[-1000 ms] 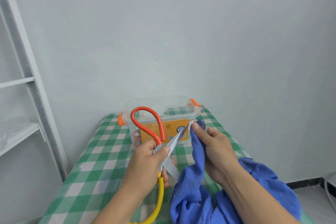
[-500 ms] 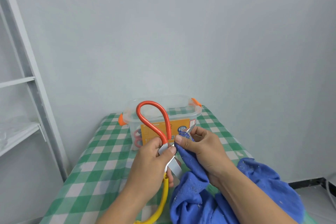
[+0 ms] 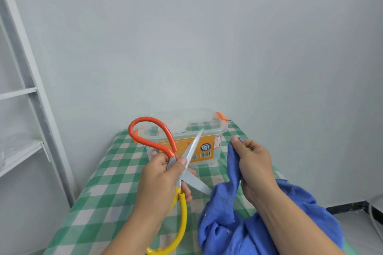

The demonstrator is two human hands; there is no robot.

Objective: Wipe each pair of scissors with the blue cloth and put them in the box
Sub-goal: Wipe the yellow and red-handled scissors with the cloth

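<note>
I am holding the scissors [image 3: 192, 149] in my left hand [image 3: 163, 178], the fingers curling round them at the joint and the thumb pressing on the metal just above it. The blades are standing wide apart. One is pointing up and away toward the box [image 3: 215, 130], with its tip showing in front of the near rim. The other is pointing down to the right, its tip reaching the edge of the blue cloth [image 3: 226, 225]; whether it is touching the cloth I cannot tell. The red handle [image 3: 145, 119] is looping up in front of the box's left end, and the yellow handle [image 3: 184, 219] is hanging down toward me below my hand.

My right hand [image 3: 253, 165] is pinching a fold of the blue cloth between the thumb and the curled fingers, holding it up to the right of the scissors and apart from the upper blade. From that pinch the cloth is trailing down under my palm and bunching in a heap on the table [image 3: 103, 196] beneath my right forearm.

The box is sitting at the far end of the table, near the wall [image 3: 207, 37]. It is clear-sided, with an orange label on its near face and an orange clip [image 3: 221, 117] at its right end. Something red and pink is showing through its left side, too blurred for me to name. A green and white checked cover is lying over the table, and a white shelf [image 3: 20, 151] is standing to the left.
</note>
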